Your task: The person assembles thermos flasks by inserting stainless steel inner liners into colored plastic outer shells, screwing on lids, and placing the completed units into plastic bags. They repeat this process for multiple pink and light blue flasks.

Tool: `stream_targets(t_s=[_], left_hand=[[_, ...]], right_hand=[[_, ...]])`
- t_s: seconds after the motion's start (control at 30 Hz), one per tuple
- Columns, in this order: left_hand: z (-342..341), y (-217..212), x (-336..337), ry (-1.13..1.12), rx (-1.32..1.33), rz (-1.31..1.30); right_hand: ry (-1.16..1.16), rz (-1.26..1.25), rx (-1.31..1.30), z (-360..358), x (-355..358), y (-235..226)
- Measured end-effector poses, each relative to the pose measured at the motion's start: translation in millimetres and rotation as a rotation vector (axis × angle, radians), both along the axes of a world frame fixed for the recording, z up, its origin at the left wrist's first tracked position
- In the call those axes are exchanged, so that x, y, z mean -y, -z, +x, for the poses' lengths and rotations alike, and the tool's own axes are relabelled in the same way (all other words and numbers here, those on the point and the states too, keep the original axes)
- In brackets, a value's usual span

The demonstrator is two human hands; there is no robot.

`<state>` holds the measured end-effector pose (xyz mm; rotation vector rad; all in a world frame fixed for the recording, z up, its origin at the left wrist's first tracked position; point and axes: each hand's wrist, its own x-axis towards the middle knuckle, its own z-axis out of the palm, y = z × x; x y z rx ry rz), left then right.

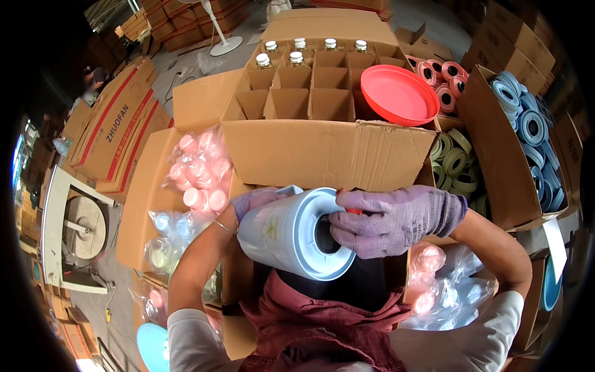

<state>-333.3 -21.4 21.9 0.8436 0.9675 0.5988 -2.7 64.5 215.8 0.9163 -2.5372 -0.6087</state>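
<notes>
A pale blue and white cylindrical container [288,232] lies on its side against my chest, its open round base turned toward me. My left hand [254,199], in a purple glove, wraps around the far side of the cylinder and holds it. My right hand [390,218], also gloved in purple, presses against the dark hole in the base, with a small red piece [353,211] pinched at its fingertips. Both hands are just in front of the near flap of a large divided cardboard box [328,152].
The divided box holds several capped bottles [296,58] in its far cells, and a red round lid [398,94] rests on its right corner. Bags of pink lids [199,168] lie left. Boxes of rings, pink [443,79], olive [455,162] and blue [527,124], stand right.
</notes>
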Motion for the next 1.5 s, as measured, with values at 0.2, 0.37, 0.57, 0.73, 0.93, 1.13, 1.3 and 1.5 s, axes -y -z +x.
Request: stream_targets(t_s=[0.2, 0.37, 0.57, 0.73, 0.93, 1.13, 1.3, 1.5], left_hand=[[16, -28, 4, 0.457, -0.664, 0.475], [18, -32, 15, 0.251, -0.534, 0.236], [18, 14, 44, 0.147, -0.043, 0.14], [31, -12, 25, 0.286, -0.364, 0.145], [33, -1, 33, 0.204, -0.361, 0.3], [33, -43, 78, -0.584, -0.449, 0.425], [56, -122, 73, -0.682, -1.207, 1.43], [46, -112, 35, -0.961, -0.349, 0.98]], right_hand=[[-0.171, 0.124, -0.016, 3, 14, 11], [0.026, -0.259, 0.058, 26, 45, 51], [-0.059, -0.315, 0.016, 21, 45, 36], [-0.061, -0.151, 0.078, 28, 44, 31], [0.052, -0.15, 0.021, 29, 53, 32], [1.032, -2.001, 0.192, 38, 83, 79], [0.591, -3.007, 0.218, 41, 71, 133], [0.935, -2.532, 0.251, 83, 68, 98]])
